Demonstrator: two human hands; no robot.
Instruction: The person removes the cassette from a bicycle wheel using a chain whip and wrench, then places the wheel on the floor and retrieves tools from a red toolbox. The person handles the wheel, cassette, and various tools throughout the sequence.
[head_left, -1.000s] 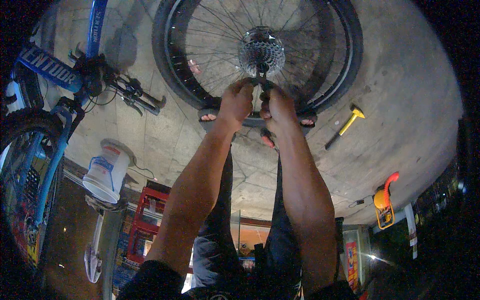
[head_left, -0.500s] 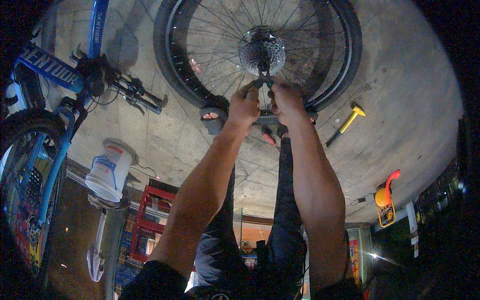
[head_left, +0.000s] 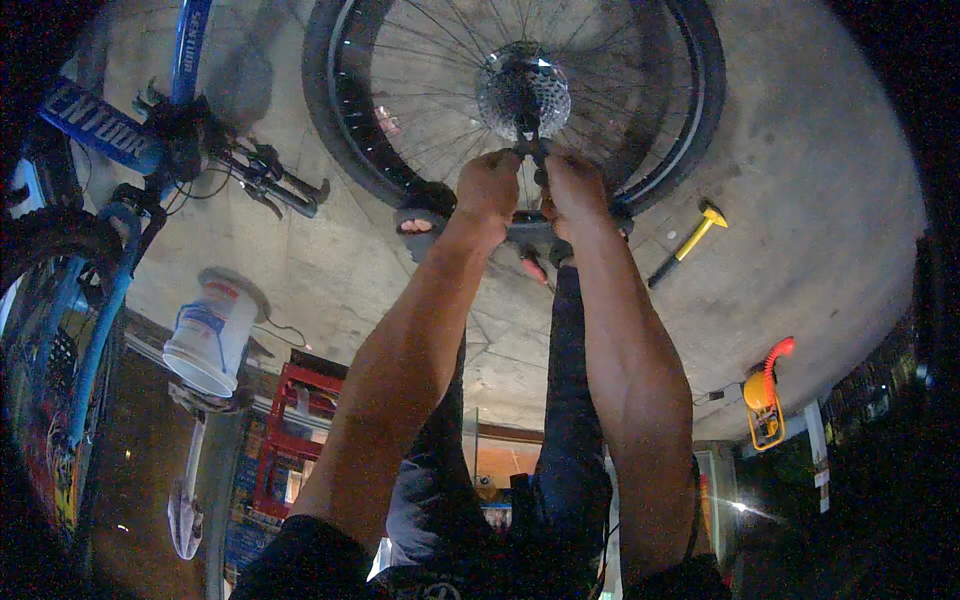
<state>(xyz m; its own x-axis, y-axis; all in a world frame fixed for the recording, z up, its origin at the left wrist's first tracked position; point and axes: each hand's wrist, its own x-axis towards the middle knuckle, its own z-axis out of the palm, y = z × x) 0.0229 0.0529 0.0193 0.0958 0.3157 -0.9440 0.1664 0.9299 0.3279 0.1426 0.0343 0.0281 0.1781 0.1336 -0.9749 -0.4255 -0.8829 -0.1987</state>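
Observation:
A bicycle wheel [head_left: 321, 110] lies on the floor in front of me, its silver cassette [head_left: 553, 92] facing up. Dark pliers [head_left: 531, 138] reach toward the cassette's centre, jaws at or just over the hub; exact contact is hard to see. My left hand [head_left: 488, 188] is closed round one handle. Round the other handle my right hand [head_left: 573, 190] is closed as well. The fists hide most of both handles. My sandalled feet are at the tyre's near edge, and a red-handled tool [head_left: 534, 266] lies between them, partly hidden.
A yellow-headed hammer [head_left: 692, 240] lies on the floor to the right. Farther right is a yellow device with a red hose-like part [head_left: 765, 395]. At left stand a blue bicycle [head_left: 105, 125], a white bucket [head_left: 211, 335] and a red rack [head_left: 285, 430].
My left fist has shifted slightly up and round the handle, covering more of it. The pliers remain at the cassette's centre. The view has moved slightly.

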